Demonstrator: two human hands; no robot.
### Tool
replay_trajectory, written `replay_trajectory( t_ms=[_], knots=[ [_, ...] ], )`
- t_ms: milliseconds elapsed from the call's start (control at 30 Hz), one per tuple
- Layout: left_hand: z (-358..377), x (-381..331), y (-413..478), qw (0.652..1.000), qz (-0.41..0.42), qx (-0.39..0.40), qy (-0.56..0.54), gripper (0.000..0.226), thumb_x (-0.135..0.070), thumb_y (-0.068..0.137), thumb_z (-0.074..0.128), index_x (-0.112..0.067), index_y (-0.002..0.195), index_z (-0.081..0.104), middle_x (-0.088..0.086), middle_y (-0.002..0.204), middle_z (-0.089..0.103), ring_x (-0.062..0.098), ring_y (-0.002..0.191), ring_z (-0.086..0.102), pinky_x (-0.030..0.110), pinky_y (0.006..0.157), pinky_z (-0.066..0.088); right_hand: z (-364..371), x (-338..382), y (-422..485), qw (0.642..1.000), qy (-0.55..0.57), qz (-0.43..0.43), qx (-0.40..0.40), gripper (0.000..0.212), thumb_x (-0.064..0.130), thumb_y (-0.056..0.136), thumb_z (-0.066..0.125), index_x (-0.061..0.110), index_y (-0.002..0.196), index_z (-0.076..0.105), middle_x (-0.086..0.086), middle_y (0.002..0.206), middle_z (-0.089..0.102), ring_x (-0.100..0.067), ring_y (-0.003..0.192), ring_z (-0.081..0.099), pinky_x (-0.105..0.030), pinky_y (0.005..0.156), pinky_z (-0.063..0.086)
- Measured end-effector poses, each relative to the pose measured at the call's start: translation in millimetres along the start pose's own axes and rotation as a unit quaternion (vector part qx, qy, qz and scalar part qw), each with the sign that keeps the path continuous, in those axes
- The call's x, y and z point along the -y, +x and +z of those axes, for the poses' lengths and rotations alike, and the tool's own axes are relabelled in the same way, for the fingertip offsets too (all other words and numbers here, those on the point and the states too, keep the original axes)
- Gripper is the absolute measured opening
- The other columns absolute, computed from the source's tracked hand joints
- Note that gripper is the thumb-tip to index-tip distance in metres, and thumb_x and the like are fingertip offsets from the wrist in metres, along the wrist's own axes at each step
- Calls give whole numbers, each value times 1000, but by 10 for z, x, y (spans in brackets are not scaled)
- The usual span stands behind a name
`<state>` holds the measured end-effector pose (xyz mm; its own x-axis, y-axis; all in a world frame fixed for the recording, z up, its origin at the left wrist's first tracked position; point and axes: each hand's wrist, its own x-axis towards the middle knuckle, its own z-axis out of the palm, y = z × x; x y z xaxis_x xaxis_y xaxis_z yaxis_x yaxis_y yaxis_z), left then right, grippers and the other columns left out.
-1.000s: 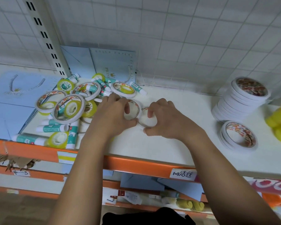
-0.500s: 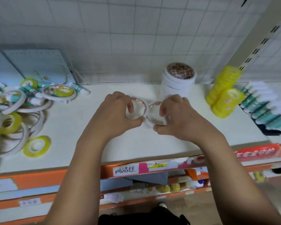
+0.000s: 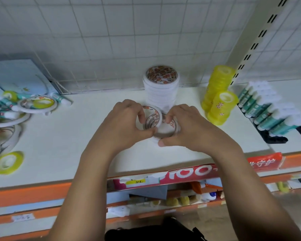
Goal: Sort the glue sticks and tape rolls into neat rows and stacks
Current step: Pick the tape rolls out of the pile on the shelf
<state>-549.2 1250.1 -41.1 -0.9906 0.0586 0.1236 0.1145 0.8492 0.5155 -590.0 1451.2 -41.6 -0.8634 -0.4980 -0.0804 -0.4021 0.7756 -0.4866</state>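
We see bright, soft, even light; the white shelf (image 3: 63,136) looks nearly washed out and carries only faint shadows. The lower shelves (image 3: 163,197) sit dimmer. Blur smears the glue sticks (image 3: 268,111) at right and the loose rolls (image 3: 36,105) at left. The wall grid (image 3: 111,32) bows toward the edges.

Bare shelf (image 3: 73,136) lies open left of centre and along the near edge; a white tape stack (image 3: 161,89) blocks the far middle; 2 yellow stacks (image 3: 219,103) and a glue-stick row (image 3: 268,110) crowd the right; loose rolls (image 3: 16,110) clutter the left.
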Motion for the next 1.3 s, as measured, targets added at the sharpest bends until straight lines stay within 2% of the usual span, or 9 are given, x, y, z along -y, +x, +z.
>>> replay_trajectory(
  t_ms=[133,233,400,533,567,633,733,967,1300],
  knots=[
    [106,-163,42,1000,14,10,6,37,-48,70,75,-20,78,52,-3,99,54,21,99,48,39,84,46,-113,-178,-24,1000,8,16,11,75,53,61,83,27,121,47,6,114,48,-14,99,48,-30,74,43],
    [208,-261,64,999,23,16,23,38,-48,70,74,-19,80,51,-4,94,51,20,95,47,34,77,45,-113,-239,-25,999,19,20,26,86,50,63,84,20,132,43,2,119,50,-14,97,53,-33,78,49],
    [264,-250,47,1000,-11,22,9,60,-53,64,79,-25,107,49,-6,110,51,16,102,43,31,81,43,-67,-249,2,999,19,-29,38,59,45,65,84,23,114,59,9,97,53,2,80,46,-11,63,36],
    [170,-120,-3,994,-95,57,7,106,-58,54,85,-21,140,38,-2,134,47,18,123,42,32,96,40,-67,-278,42,998,20,-16,60,46,43,62,85,19,97,67,2,86,63,-8,68,59,-21,47,44],
    [161,-106,-9,991,-113,70,13,102,-57,54,86,-21,138,42,-1,131,51,19,122,45,34,96,42,-59,-291,54,997,20,-11,69,45,42,61,86,17,94,68,-1,85,65,-15,66,62,-20,41,43],
    [171,-97,-15,990,-117,82,7,72,-51,56,88,-26,117,59,-8,106,59,17,104,55,32,83,47,-37,-309,74,997,17,-6,78,45,42,61,86,14,91,67,-3,84,67,-20,66,64,-22,38,41],
    [162,-126,-22,991,-108,78,-6,49,-48,56,89,-34,93,60,-19,81,54,13,86,56,27,67,44,-30,-326,78,997,12,14,77,43,45,59,86,15,83,65,-1,78,64,-16,59,61,-19,34,37],
    [270,-204,15,991,-108,80,15,67,-58,57,84,-21,110,65,-2,102,64,18,90,59,37,80,52,-41,-331,50,997,-5,24,75,36,43,57,87,26,66,57,5,71,64,-16,64,63,-20,43,40],
    [338,-248,21,990,-112,81,32,73,-54,55,87,-18,113,61,1,105,63,22,93,59,34,76,49,-39,-336,61,998,23,27,59,40,40,55,90,13,77,70,-3,70,69,-23,67,64,-38,56,49]
  ],
)
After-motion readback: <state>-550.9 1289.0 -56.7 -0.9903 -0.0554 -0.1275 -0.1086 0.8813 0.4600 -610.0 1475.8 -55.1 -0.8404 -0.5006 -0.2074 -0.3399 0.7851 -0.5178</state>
